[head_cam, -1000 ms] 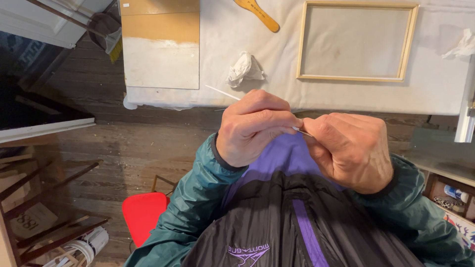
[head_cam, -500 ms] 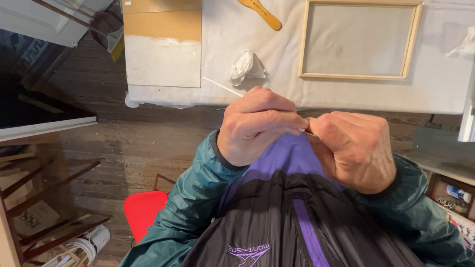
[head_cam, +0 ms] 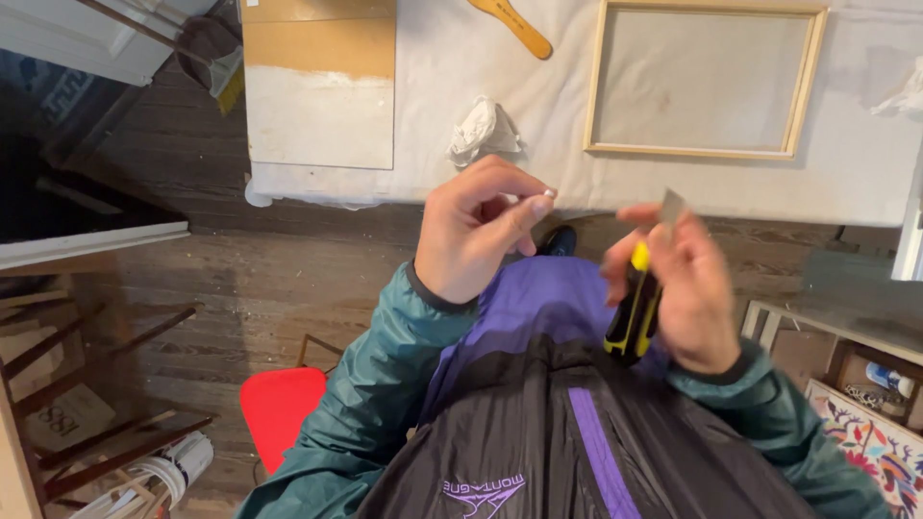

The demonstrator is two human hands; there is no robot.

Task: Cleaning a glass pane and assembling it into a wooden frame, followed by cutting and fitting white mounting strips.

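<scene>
Head view shows a person seated before a cloth-covered table [head_cam: 865, 183], both hands raised over a purple and black jacket. Going left to right: one half-primed board [head_cam: 317, 91] lies on the table's left end, then one crumpled rag [head_cam: 484, 130], one wooden paddle [head_cam: 512, 24] at the top edge, and one wooden frame [head_cam: 707, 79] on the right.

Below these, the left hand [head_cam: 476, 240] has its thumb and forefinger pinched together on something tiny and pale; what it is cannot be made out. The right hand [head_cam: 678, 288], just beside it but apart, is curled around one yellow and black knife [head_cam: 635, 308], its fingers closed on the handle and a thin grey blade [head_cam: 670, 209] sticking up above the fingertips.

By the look of it, the knife's blade is being prepared or adjusted. A further move would call for a careful grip near that bare blade and steady hands.
</scene>
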